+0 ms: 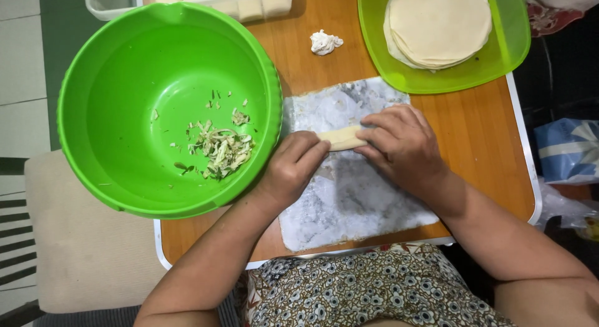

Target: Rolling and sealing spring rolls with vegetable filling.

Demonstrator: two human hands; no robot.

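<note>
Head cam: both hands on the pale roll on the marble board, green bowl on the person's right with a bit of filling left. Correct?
Not quite. In the head view the green bowl sits on the person's left, not the right. The rest holds: left hand and right hand on the pale roll, on the marble board, shredded filling in the bowl.

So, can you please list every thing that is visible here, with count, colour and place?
bowl: one, green, left, overhanging the table edge
filling: small heap, pale green shreds, inside the bowl
board: one, white marbled, centre of the table
roll: one, cream, on the board
tray: one, green, top right
wrappers: a stack, cream, on the tray
dough scrap: one, white, on the table
table: one, wooden
left hand: on the roll's left end
right hand: on the roll's right end
</note>
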